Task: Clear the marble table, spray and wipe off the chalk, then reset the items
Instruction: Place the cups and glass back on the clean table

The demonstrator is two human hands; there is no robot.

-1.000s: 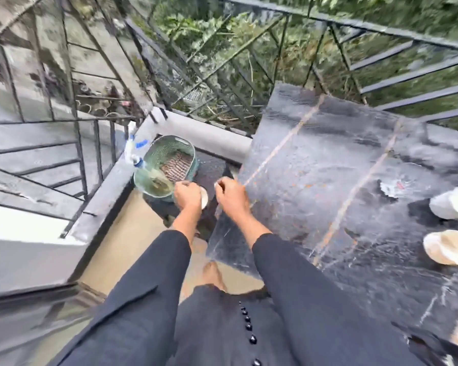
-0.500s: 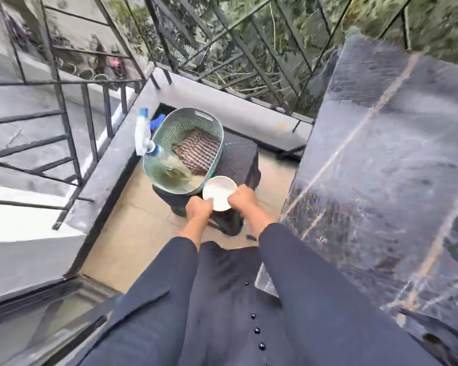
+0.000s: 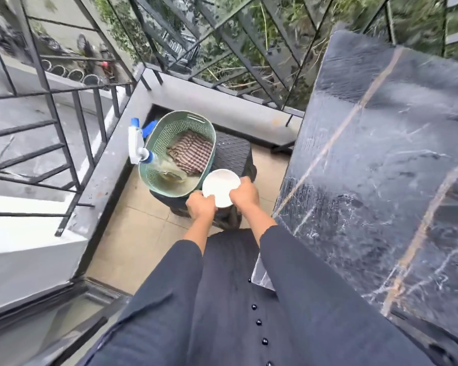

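Observation:
A small white bowl (image 3: 220,186) is held between my left hand (image 3: 201,206) and my right hand (image 3: 244,194), each gripping one side of its rim. It hovers over a dark wicker stool (image 3: 233,151), just right of a green plastic basket (image 3: 156,169) that stands on the stool. Inside the basket lie a checked cloth (image 3: 192,151) and a clear spray bottle (image 3: 140,151) with a white and blue head. The black marble table (image 3: 381,159), streaked with white chalk marks, fills the right side of the view.
A grey ledge (image 3: 109,165) with black metal railings (image 3: 72,122) borders the balcony at left and behind the stool. Beige floor tiles (image 3: 132,233) lie between the ledge and my dark dress. Green plants show beyond the railing.
I have turned left from the table toward the stool. Both hands have carried the white bowl away from the table edge to a spot over the stool beside the basket.

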